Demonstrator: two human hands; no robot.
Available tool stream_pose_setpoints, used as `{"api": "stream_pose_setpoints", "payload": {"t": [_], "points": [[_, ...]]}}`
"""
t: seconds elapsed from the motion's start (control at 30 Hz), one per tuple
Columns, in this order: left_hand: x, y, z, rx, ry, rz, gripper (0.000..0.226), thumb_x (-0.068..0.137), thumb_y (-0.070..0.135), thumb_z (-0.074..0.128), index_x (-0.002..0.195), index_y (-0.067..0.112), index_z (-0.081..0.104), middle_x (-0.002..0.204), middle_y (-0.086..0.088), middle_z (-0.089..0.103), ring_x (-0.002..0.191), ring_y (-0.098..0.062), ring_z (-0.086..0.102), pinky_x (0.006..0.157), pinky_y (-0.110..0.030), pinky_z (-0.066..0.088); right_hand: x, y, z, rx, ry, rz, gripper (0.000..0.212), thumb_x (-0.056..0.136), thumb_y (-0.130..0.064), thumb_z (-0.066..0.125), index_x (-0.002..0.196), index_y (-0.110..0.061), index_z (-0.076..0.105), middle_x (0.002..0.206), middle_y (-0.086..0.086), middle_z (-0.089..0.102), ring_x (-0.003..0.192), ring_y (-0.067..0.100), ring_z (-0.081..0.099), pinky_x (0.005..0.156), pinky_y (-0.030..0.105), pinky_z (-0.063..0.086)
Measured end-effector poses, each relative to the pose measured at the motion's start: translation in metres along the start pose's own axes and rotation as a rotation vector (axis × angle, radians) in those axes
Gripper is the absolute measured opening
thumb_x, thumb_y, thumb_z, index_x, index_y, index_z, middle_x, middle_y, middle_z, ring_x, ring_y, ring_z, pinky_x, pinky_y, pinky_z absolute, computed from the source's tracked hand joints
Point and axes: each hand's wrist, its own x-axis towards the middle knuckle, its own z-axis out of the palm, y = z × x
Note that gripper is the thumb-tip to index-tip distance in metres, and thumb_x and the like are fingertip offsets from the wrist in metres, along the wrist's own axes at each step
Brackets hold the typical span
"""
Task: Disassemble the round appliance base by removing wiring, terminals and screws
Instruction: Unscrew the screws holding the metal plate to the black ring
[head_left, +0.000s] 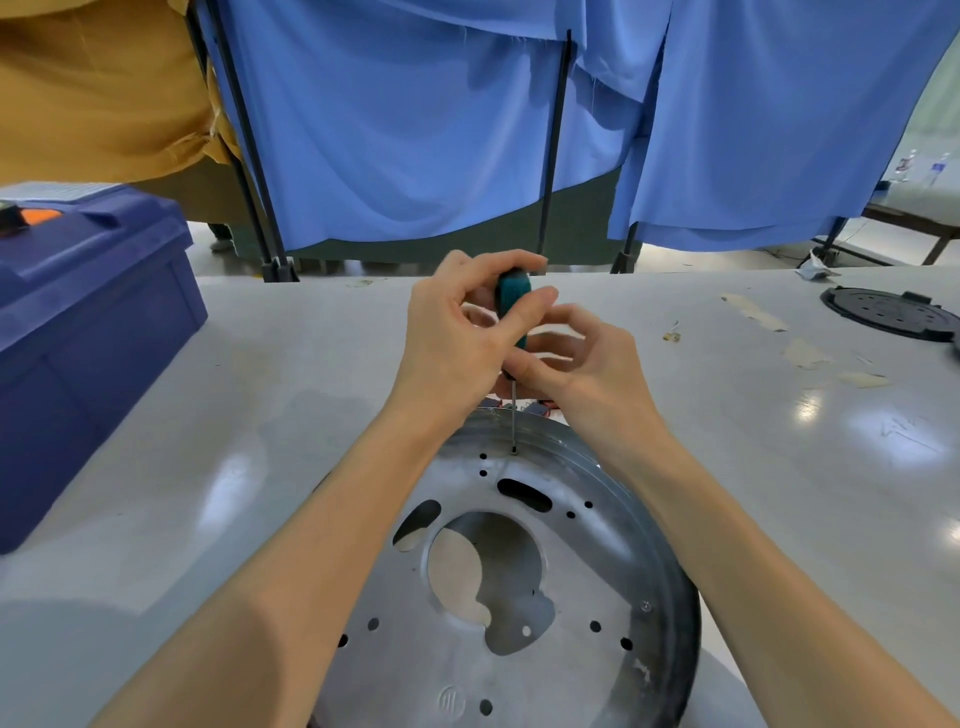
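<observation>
Head view: looking down at round metal base (415, 649), flat on the grey table (260, 389), close in between both forearms. Gripping teal screwdriver (513, 301) upright: left hand (457, 332) curled round the top of the handle, right hand (582, 358) pinching the lower handle near the shaft. Holding the tip in a small screw (513, 449) near the far rim of the base. Seeing one more screw (646, 605) on the right side of the plate; can't tell whether other holes hold any. Spotting reddish bits, probably red wiring (492, 402), just beyond the far rim, mostly hidden by the hands. Also noting blue toolbox (88, 338) at left, black round cover (893, 312) far right, small loose terminal (671, 336) on the table, well apart from the base.

Risks, judging from here:
- Could cam out and chew the screw head if tilting the thin shaft or easing off downward pressure.
- Could spin or skate the base, with neither hand pinning it down.
- Could lose the freed screw through a cutout or across the smooth table.
- Could nick a wrist on the thin sheet edge after a slip.
</observation>
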Motion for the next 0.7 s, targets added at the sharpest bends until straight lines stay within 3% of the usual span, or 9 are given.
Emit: {"api": "stream_pose_setpoints", "payload": {"t": [0.1,0.17,0.23,0.33,0.47,0.6,0.7], "points": [[-0.0002,-0.0006,0.0021,0.049,-0.025,0.01,0.019,0.087,0.027,0.068,0.105,0.03,0.069,0.091,-0.006,0.052,0.073,-0.001,0.052,0.064,-0.011,0.047,0.0009,-0.0015,-0.0009,-0.06,0.002,-0.029,0.019,0.082,-0.008,0.075,0.095,0.0,0.064,0.076,0.01,0.074,0.063,0.027,0.073,0.057,0.027,0.056],[0.0,0.0008,0.001,0.047,-0.075,-0.005,0.016,0.097,0.027,0.053,0.105,0.03,0.067,0.1,-0.007,0.057,0.081,-0.002,0.057,0.066,-0.013,0.05,0.0022,-0.0001,-0.0034,-0.013,-0.025,0.012,0.006,0.086,-0.001,0.069,0.091,0.0,0.065,0.075,0.013,0.074,0.065,0.03,0.073,0.059,0.027,0.057],[-0.0003,0.0001,-0.0019,-0.015,-0.115,-0.022,0.022,0.101,0.02,0.045,0.107,0.025,0.066,0.105,-0.008,0.064,0.085,-0.003,0.062,0.068,-0.012,0.052,0.0023,0.0001,-0.0054,0.002,-0.04,0.033,0.01,0.09,0.005,0.06,0.096,0.003,0.067,0.079,0.016,0.074,0.068,0.032,0.073,0.065,0.032,0.06],[-0.0009,-0.0006,-0.0053,-0.088,-0.103,-0.04,0.017,0.095,0.013,0.057,0.107,0.018,0.067,0.099,-0.005,0.071,0.089,-0.009,0.069,0.074,-0.017,0.054,0.0006,0.0002,-0.0038,-0.019,-0.039,0.006,0.017,0.092,0.002,0.059,0.107,0.002,0.067,0.086,0.013,0.075,0.073,0.032,0.074,0.073,0.038,0.061],[-0.0023,-0.0014,-0.0013,0.047,-0.018,0.017,0.027,0.083,0.025,0.073,0.109,0.029,0.069,0.092,-0.006,0.06,0.075,-0.002,0.058,0.062,-0.009,0.047,-0.0002,-0.0017,-0.0003,-0.071,0.032,-0.046,0.027,0.079,-0.008,0.078,0.1,0.001,0.064,0.08,0.012,0.073,0.064,0.027,0.073,0.059,0.03,0.058],[-0.0018,0.0013,-0.0014,0.022,-0.082,0.017,0.019,0.096,0.023,0.055,0.11,0.026,0.067,0.102,-0.01,0.059,0.077,0.004,0.057,0.063,-0.008,0.047,0.0013,-0.0012,-0.002,0.001,-0.01,0.027,0.004,0.085,0.004,0.067,0.088,0.002,0.064,0.075,0.015,0.074,0.065,0.032,0.073,0.058,0.027,0.056],[-0.0013,0.0014,-0.004,-0.112,-0.126,-0.028,0.019,0.098,0.015,0.051,0.109,0.015,0.067,0.102,-0.006,0.069,0.088,-0.002,0.068,0.07,-0.013,0.053,0.0003,-0.0008,-0.0037,0.009,-0.038,0.039,0.012,0.09,0.006,0.059,0.098,0.004,0.067,0.079,0.014,0.075,0.07,0.032,0.074,0.061,0.026,0.056]]}}
